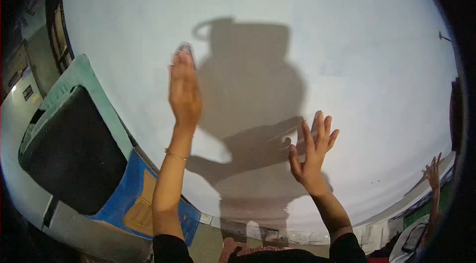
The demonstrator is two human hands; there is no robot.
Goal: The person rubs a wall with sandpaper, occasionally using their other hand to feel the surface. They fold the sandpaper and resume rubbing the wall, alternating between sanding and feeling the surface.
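My left hand (185,92) is raised against the white wall (367,25), back toward me, fingers stretched upward and close together. A small greyish, smeared patch (185,49) shows right at its fingertips; I cannot tell what it is. A thin bracelet (176,155) circles that wrist. Lower and to the right, my right hand (314,156) is lifted before the wall with fingers spread and thumb apart, nothing visible in it. Between the hands falls a large dark shadow (253,84) of a head and shoulders, with arm shadows below.
At left stand a pale green chair-like frame (89,77) and a big black panel (74,154). Below them lies a blue surface (116,198) with a brown piece (141,208). Another person's raised hand (434,173) appears at far right. White tiles (300,237) edge the wall's foot.
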